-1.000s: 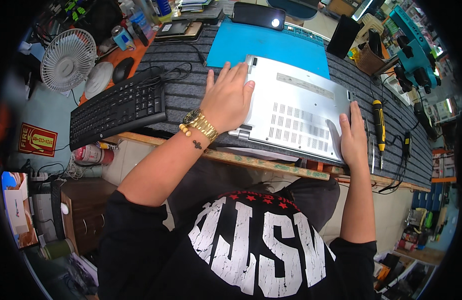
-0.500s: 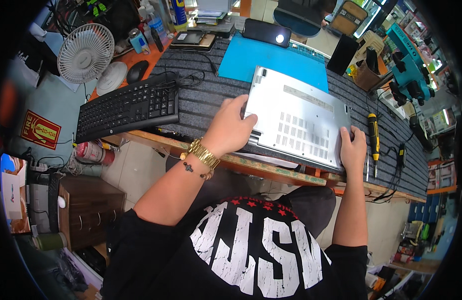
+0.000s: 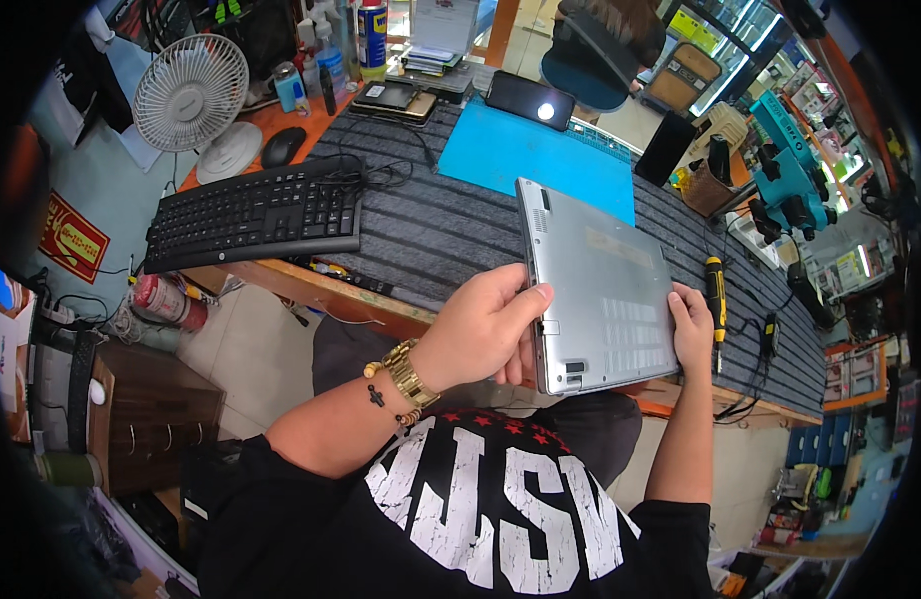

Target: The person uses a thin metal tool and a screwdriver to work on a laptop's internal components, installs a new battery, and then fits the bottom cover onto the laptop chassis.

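Observation:
A silver laptop (image 3: 605, 290), closed and with its vented underside facing up, is held tilted over the table's front edge. My left hand (image 3: 492, 324) grips its left side, thumb on the underside near a corner and fingers beneath. On the opposite side my right hand (image 3: 691, 324) is closed round the edge, its thumb along the rim; most of its fingers are hidden. Behind the laptop lies a blue mat (image 3: 520, 145) on the grey striped table cover (image 3: 411, 215). To the right of my right hand rests a yellow and black screwdriver (image 3: 717, 299).
A black keyboard (image 3: 256, 212), a mouse (image 3: 283, 147) and a white fan (image 3: 193, 92) stand at the left. A phone with a lit lamp (image 3: 530, 98) sits at the mat's far edge. A teal microscope (image 3: 785, 165) and black cables (image 3: 755, 369) are at the right.
The laptop has been lifted off the table and drawn nearer to me, tilting more steeply. Both hands have moved with it, and the left fingers now reach underneath.

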Available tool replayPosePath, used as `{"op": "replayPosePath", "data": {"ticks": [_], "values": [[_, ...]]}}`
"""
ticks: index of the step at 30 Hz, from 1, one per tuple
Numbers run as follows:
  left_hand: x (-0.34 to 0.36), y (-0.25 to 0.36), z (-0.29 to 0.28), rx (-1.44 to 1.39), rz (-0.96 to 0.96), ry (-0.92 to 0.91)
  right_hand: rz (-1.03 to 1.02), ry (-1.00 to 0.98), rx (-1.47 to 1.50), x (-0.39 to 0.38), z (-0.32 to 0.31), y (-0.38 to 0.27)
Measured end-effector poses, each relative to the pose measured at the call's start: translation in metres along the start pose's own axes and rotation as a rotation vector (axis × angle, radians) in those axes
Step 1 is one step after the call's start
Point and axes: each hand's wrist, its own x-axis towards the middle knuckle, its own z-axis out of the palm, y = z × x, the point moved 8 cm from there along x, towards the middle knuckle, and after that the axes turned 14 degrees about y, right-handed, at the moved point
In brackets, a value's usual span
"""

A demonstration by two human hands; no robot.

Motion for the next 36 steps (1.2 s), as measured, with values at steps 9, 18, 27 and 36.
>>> {"op": "replayPosePath", "data": {"ticks": [9, 18, 27, 36], "values": [[0.000, 0.001, 0.002, -0.011, 0.102, 0.113, -0.009, 0.011, 0.003, -0.002, -0.002, -0.008], [-0.007, 0.011, 0.010, 0.043, 0.033, -0.022, -0.003, 0.013, 0.016, -0.002, -0.003, -0.010], [-0.006, 0.016, 0.015, 0.059, 0.032, 0.019, 0.005, 0.006, 0.012, -0.002, -0.004, -0.010], [-0.019, 0.016, 0.026, -0.024, -0.043, -0.185, 0.005, 0.008, 0.021, -0.002, -0.004, -0.006]]}}
